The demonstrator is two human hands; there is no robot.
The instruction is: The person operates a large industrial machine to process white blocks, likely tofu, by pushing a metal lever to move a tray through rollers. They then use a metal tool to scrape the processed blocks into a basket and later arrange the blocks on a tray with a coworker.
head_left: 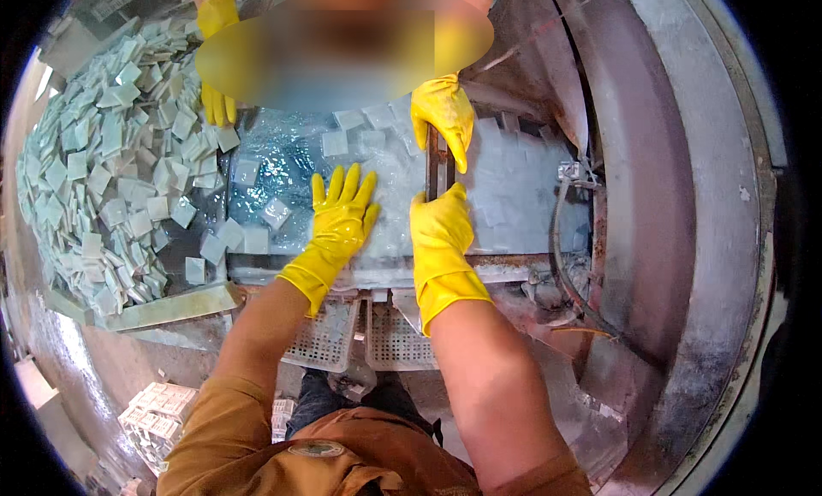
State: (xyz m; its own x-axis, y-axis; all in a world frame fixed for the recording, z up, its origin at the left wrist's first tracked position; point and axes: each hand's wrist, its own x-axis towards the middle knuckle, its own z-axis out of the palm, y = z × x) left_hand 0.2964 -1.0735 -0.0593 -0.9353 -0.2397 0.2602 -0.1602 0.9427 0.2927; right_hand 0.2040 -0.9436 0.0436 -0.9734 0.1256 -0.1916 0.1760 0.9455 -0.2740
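My left hand (342,215), in a yellow rubber glove, lies palm down with its fingers spread over the wet surface of a shallow water trough (295,261). Small pale square tiles (335,143) lie in the water around and beyond it. My right hand (442,226), gloved the same way, is closed on the near end of a rusty metal bar (440,166) that crosses the trough. Opposite me, a co-worker's gloved hand (443,119) is at the far end of that bar. To the right of the bar, more tiles (518,192) lie close together under cloudy water.
A large heap of pale tiles (111,171) rises at the left, behind a low ledge (175,308). The co-worker's other gloved hand (218,105) is beside it. Perforated plastic baskets (401,342) sit below the near edge. A hose (561,273) and a curved metal wall (651,196) stand right.
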